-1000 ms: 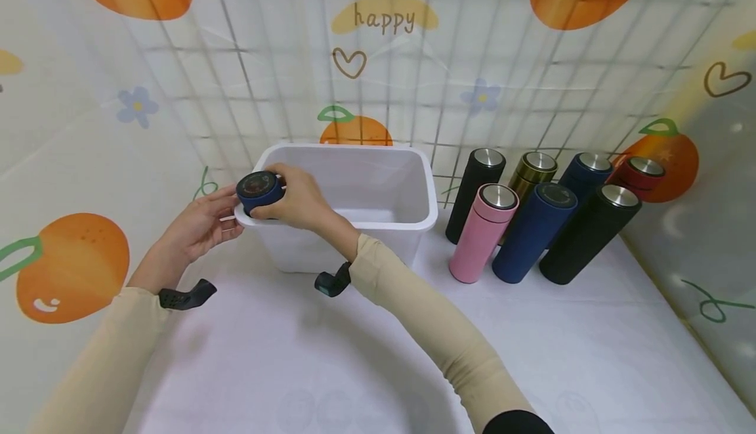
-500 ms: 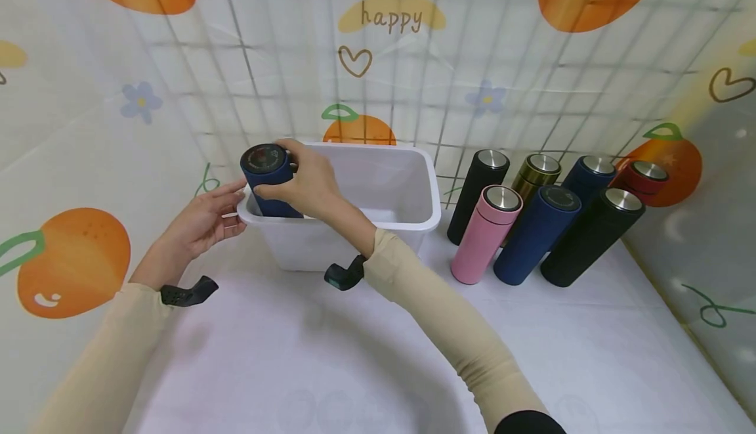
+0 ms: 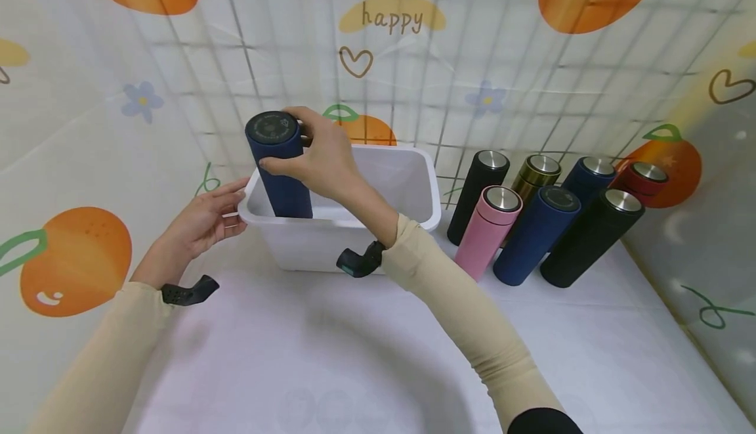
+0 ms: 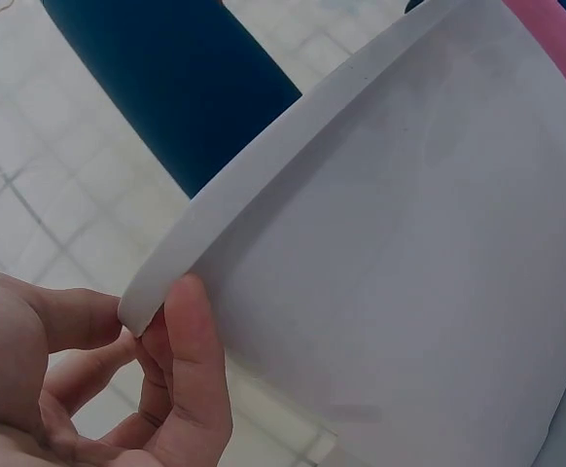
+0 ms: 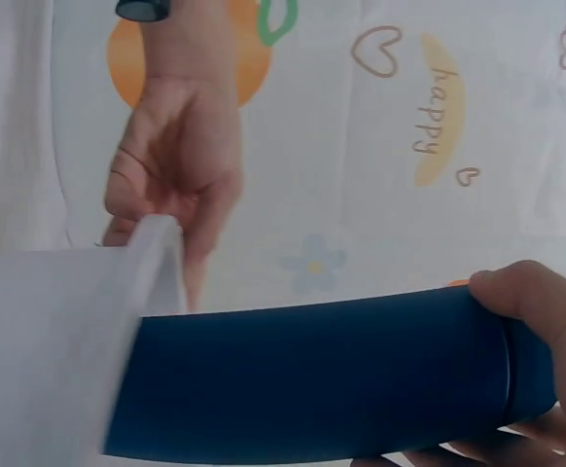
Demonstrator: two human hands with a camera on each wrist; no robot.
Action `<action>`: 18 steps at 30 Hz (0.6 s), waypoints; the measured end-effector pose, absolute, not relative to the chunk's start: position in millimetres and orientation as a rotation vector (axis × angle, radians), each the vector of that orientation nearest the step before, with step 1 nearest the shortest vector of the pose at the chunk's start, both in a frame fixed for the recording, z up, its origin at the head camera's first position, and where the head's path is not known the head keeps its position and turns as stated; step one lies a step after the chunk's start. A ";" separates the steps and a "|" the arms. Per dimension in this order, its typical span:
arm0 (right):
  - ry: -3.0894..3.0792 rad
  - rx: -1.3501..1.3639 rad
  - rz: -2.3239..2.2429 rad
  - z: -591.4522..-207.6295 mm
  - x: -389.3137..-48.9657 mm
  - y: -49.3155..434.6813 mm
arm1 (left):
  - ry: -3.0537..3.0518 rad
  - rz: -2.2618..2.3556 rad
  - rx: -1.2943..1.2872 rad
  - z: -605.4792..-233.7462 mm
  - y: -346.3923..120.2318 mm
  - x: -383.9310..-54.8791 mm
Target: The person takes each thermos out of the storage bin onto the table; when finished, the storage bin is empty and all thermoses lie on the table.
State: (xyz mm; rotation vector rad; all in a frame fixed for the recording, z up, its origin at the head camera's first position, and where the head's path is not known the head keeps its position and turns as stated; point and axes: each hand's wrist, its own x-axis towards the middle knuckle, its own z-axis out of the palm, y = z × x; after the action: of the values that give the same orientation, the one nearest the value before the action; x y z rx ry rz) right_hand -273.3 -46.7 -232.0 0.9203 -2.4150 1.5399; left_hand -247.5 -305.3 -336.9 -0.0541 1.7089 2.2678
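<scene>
My right hand (image 3: 327, 158) grips a dark blue thermos bottle (image 3: 286, 188) near its black-topped lid. The bottle leans slightly, its lower part inside the left end of a white plastic bin (image 3: 313, 250); the bin wall hides its base. In the right wrist view, the thumb and fingers wrap the lid end of the thermos (image 5: 312, 379). At the bin's left corner is my left hand (image 3: 197, 224). The left wrist view shows that hand's thumb and fingers (image 4: 195, 360) pinching the bin's rim (image 4: 166, 263).
Right of the bin, several thermos bottles stand close together: a pink one (image 3: 487, 234), a gold one (image 3: 534, 174), a red one (image 3: 644, 181), black ones and blue ones (image 3: 534, 237). A printed curtain over a wire grid (image 3: 401, 92) rises behind the bin.
My right hand has raised the blue thermos bottle from deep in the bin, so much more of it shows above the rim. My left hand has stayed at the bin's corner.
</scene>
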 end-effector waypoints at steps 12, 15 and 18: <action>-2.285 0.930 1.608 -200.6 -267.3 -26.8 | 1.661 2.289 -0.070 -337.9 -303.8 -247.8; -2.247 0.951 1.637 -193.8 -263.8 -23.2 | 1.656 2.291 -0.065 -337.4 -303.7 -247.4; -2.217 0.962 1.653 -186.7 -258.5 -18.6 | 1.659 2.289 -0.065 -336.7 -303.6 -247.8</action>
State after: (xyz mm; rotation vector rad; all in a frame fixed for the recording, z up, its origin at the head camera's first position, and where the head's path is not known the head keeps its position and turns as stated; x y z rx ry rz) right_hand -258.5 -18.6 -186.7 0.9621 -2.2169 1.6535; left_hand -247.8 -303.6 -336.7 -0.0649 1.6587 2.2891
